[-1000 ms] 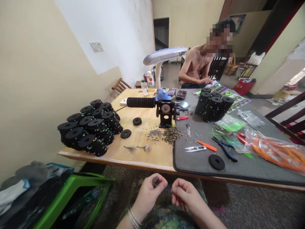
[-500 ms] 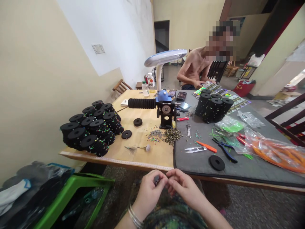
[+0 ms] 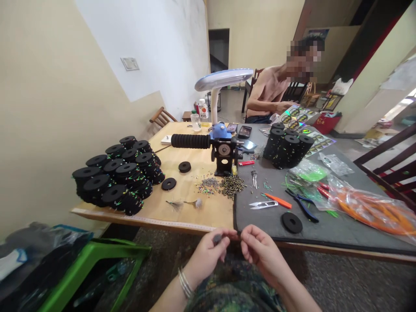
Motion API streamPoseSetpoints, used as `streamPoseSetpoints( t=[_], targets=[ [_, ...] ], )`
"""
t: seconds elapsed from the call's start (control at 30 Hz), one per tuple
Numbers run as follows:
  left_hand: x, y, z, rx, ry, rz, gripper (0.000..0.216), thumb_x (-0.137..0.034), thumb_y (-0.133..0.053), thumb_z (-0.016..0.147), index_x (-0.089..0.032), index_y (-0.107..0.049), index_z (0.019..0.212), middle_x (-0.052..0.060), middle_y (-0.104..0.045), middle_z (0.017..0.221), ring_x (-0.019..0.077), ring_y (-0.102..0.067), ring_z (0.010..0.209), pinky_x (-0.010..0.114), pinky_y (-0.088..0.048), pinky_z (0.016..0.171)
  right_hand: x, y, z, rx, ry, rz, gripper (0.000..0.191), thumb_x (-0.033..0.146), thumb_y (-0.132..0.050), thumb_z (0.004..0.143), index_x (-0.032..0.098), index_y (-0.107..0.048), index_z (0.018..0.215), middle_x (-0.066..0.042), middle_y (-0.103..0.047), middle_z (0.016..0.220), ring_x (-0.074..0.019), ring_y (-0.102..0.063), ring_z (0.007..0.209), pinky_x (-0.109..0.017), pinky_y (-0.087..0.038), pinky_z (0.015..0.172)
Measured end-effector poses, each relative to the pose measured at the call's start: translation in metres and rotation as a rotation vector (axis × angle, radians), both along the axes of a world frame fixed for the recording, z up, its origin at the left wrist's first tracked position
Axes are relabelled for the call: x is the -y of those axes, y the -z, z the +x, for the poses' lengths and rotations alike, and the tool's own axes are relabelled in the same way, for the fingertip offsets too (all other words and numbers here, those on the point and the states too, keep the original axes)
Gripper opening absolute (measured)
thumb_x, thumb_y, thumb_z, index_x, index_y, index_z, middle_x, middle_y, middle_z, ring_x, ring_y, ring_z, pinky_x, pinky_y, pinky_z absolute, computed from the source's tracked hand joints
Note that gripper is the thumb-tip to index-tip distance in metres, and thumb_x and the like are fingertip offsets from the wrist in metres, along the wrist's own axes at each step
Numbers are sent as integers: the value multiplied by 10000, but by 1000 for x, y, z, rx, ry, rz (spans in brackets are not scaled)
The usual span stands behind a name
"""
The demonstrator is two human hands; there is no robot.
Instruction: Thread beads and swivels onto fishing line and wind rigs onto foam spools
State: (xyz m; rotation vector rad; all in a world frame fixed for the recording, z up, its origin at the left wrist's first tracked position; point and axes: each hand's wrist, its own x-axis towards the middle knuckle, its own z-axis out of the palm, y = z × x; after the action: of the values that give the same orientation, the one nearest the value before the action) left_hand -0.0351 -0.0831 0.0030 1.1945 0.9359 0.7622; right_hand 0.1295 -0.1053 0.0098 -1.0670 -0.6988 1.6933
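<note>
At the table's front edge, my left hand [image 3: 211,250] is closed with a small dark grey piece [image 3: 217,238] between thumb and curled fingers; its exact kind is unclear. Close beside it, my right hand [image 3: 258,246] pinches thumb and fingertips together, and whatever they hold is too small to make out. A narrow gap separates the fingertips of both hands. Beyond them lie small dark metallic beads [image 3: 232,186], finer grey and coloured beads [image 3: 209,185] and two wispy tufts [image 3: 194,203]. Nearest to my right hand on the mat are a black foam ring [image 3: 291,222] and thread snips [image 3: 263,204].
Stacked black foam spools [image 3: 113,195] with coloured bits fill the left side; more spools [image 3: 287,147] stand right. A black-handled device [image 3: 224,151] and lamp [image 3: 224,79] rise mid-table. Pliers [image 3: 303,207], an orange tool [image 3: 278,200] and bagged orange strands [image 3: 370,208] lie right. A co-worker [image 3: 266,93] sits opposite.
My hands have drawn slightly apart, the right one shifting right. The co-worker has lifted a sheet of round stickers. The whole view has shifted a little.
</note>
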Motion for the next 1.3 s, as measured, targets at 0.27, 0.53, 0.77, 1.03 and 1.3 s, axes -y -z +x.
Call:
streamPoseSetpoints(
  t=[0.27, 0.53, 0.77, 1.03, 1.3],
  targets=[
    [13, 26, 24, 78, 216, -132, 321, -447, -651, 767, -136, -607, 829, -21, -579, 593, 53, -426, 426, 192, -329, 444, -5, -15, 11, -158, 126, 6, 300, 371, -780, 706, 177, -553, 732, 38, -614, 546, -56, -480, 433, -140, -365, 403],
    [17, 32, 13, 18, 113, -234, 345, -468, -645, 748, -129, -591, 779, -12, -603, 562, 53, -438, 399, 194, -235, 414, -10, -11, 34, -93, 322, -8, 309, 344, -828, 634, 183, -581, 727, 35, -612, 576, -81, -520, 508, -144, -390, 425],
    [20, 34, 13, 57, 135, -330, 330, -445, -671, 724, -130, -585, 765, 57, -706, 719, 37, -431, 395, 201, -218, 417, -12, -14, 46, -84, 398, -4, 280, 323, -828, 625, 195, -597, 717, 45, -626, 582, -81, -533, 497, -142, -407, 414],
    [20, 40, 13, 117, 127, -436, 325, -421, -683, 715, -110, -626, 789, 92, -730, 773, 36, -432, 394, 202, -186, 410, -15, -16, 58, -88, 501, -84, 378, 299, -885, 510, 199, -600, 737, 0, -721, 654, -141, -679, 596, -149, -478, 429],
    [18, 43, 12, 90, 106, -431, 293, -337, -702, 690, -101, -666, 860, 70, -710, 726, 50, -455, 426, 205, -203, 425, -17, -16, 60, -72, 507, -79, 345, 295, -849, 569, 202, -571, 751, -31, -759, 729, -200, -728, 733, -180, -518, 491]
  ],
)
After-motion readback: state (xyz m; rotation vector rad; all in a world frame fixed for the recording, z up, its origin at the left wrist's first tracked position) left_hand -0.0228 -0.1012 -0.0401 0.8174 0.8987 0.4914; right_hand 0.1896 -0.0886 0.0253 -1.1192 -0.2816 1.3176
